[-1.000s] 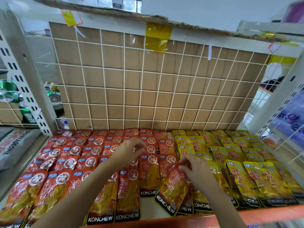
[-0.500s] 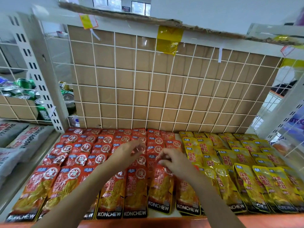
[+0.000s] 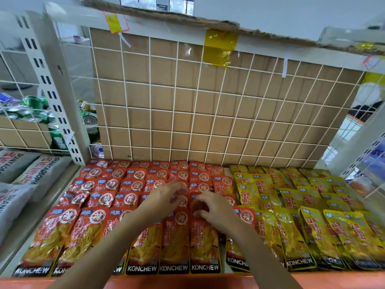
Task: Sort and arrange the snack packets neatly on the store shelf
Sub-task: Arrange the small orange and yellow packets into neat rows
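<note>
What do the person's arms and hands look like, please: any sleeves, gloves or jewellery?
The left hand and right hand are ungloved, with no ring, watch or bracelet showing. Both arms are bare down to the frame's lower edge, with no sleeve in view.

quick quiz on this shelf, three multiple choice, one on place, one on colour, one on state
1. Where do the yellow packets lie from the red packets? A left B right C on top
2. The packets under the left hand and right hand are: A red B yellow C green
3. The front-row packets are: A hanging B upright C lying flat

B: yellow fills the right side of the shelf.
A: both hands are over red ones.
C: they lie flat, KONCHEW ends toward the front edge.
</note>
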A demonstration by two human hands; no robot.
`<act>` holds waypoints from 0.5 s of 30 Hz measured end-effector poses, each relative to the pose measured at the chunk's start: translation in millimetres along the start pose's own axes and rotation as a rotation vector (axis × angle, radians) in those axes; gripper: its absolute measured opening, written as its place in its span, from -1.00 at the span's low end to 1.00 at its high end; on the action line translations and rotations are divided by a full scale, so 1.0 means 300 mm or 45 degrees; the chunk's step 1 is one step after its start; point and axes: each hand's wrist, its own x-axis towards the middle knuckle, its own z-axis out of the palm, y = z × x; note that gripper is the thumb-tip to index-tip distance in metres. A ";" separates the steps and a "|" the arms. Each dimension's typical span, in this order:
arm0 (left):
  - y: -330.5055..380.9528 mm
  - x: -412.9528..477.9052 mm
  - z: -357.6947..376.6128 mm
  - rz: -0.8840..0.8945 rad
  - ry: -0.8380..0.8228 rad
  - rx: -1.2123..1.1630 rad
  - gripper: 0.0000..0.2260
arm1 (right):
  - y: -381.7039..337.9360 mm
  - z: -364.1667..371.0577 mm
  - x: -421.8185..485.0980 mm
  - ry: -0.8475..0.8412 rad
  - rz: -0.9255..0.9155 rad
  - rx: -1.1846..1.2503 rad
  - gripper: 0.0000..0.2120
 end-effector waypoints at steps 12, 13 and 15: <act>0.089 -0.091 0.028 -0.084 -0.161 0.249 -0.47 | 0.049 -0.025 -0.082 0.109 0.149 -0.031 -0.44; 0.094 -0.095 0.034 -0.109 -0.214 0.295 -0.38 | 0.056 -0.022 -0.083 0.045 0.150 -0.063 -0.38; 0.104 -0.096 0.044 -0.124 -0.276 0.355 -0.16 | 0.066 -0.014 -0.080 -0.051 0.159 -0.112 -0.28</act>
